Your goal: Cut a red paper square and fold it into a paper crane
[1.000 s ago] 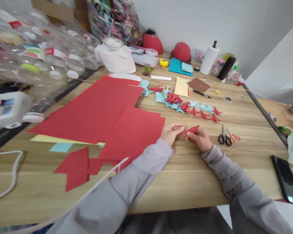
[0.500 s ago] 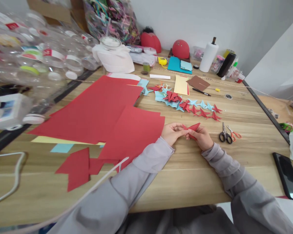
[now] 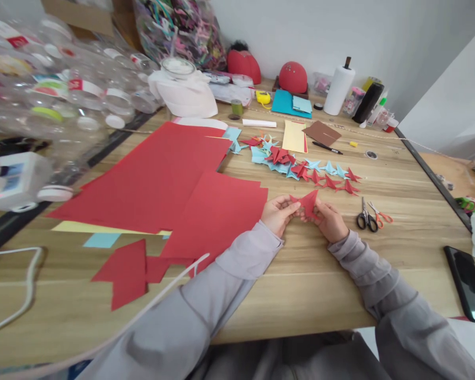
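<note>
A folded piece of red paper with pointed corners is held between my hands, just above the table. My left hand pinches its left side, thumb on top. On the other side, my right hand grips the right edge with thumb and fingers; some fingertips are hidden behind the paper. Beyond my hands lie rows of folded red paper cranes and light blue ones. Large red paper sheets spread out to the left of my left hand.
Black scissors and orange scissors lie right of my right hand. A phone rests at the right edge. Plastic bottles crowd the far left. Small red paper pieces and a white cable lie front left.
The folded red paper has turned, showing a wider face. My right hand's thumb has moved from the paper's middle to its right edge. My left hand keeps its pinch.
</note>
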Demonstrator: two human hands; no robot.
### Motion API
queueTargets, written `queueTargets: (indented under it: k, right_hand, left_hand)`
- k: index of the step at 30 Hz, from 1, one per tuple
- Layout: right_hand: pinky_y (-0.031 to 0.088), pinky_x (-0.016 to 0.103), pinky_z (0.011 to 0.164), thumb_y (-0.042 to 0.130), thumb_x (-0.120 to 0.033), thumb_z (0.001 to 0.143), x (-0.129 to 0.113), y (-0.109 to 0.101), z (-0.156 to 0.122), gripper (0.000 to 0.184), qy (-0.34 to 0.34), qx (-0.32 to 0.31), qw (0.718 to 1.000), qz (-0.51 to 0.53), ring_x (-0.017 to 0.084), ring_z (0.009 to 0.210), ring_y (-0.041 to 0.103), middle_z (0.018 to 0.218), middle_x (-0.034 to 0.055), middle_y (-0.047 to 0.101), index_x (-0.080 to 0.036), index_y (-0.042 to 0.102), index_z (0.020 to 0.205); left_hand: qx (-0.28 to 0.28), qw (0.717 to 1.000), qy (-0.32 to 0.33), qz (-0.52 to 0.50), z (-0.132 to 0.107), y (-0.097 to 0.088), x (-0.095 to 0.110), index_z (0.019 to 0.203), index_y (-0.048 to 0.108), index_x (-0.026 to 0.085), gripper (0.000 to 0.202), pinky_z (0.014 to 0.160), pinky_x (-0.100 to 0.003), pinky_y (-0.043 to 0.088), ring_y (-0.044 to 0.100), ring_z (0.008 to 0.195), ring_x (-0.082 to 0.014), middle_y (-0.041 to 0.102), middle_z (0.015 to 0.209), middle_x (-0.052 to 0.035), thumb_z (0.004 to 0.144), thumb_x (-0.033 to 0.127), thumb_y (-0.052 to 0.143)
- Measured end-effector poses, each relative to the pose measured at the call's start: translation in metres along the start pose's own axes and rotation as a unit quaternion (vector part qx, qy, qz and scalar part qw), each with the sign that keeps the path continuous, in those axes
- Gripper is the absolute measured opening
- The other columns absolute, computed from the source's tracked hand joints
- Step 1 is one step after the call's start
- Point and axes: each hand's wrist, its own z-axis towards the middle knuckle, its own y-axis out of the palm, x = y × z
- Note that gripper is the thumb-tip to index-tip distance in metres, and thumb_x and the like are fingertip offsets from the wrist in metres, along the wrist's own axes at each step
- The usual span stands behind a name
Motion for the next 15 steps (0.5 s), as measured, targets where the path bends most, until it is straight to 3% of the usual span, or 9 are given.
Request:
queueTargets:
  k: [3,6,11,15]
  right_hand:
    - [0.050,0.024,0.060,0.074,-0.042,0.069,0.002,-0.002,-0.001,0.027,-0.014,0.003,1.000,0.000,0.012,0.060,0.061,0.066,0.0010,0.067,-0.017,0.068,0.076]
    - [0.049,0.023,0.061,0.076,-0.033,0.069,0.007,-0.007,-0.001,0.020,-0.034,-0.006,0.999,-0.035,0.010,0.060,0.061,0.067,-0.0001,0.068,-0.017,0.068,0.078]
    - [0.049,0.023,0.057,0.076,-0.034,0.069,0.013,-0.011,0.000,0.019,-0.060,0.005,0.994,-0.087,0.010,0.056,0.059,0.065,-0.0007,0.067,-0.018,0.066,0.073]
    - [0.048,0.023,0.053,0.076,-0.035,0.068,0.012,-0.011,0.000,0.021,-0.070,0.006,0.991,-0.116,0.010,0.052,0.058,0.062,-0.0009,0.066,-0.017,0.064,0.070]
  left_hand:
    - [0.043,0.999,0.001,-0.002,0.002,-0.001,0.000,0.065,0.063,0.011,0.037,0.056,-0.022,0.049,0.057,0.051,-0.0069,0.062,0.055,0.0025,0.041,0.026,0.087]
    - [0.048,0.999,0.003,0.001,0.003,-0.001,-0.001,0.068,0.064,0.012,0.040,0.058,-0.022,0.050,0.058,0.054,-0.0076,0.063,0.058,0.0018,0.040,0.028,0.087]
    - [0.025,0.998,0.009,0.055,0.002,-0.003,-0.006,0.076,0.065,0.012,0.041,0.060,-0.026,0.051,0.061,0.055,-0.0109,0.064,0.058,0.0011,0.044,0.027,0.085]
    - [0.030,0.990,0.034,0.133,0.002,-0.005,-0.010,0.072,0.065,0.012,0.034,0.053,-0.023,0.046,0.059,0.050,-0.0100,0.063,0.053,0.0011,0.048,0.026,0.084]
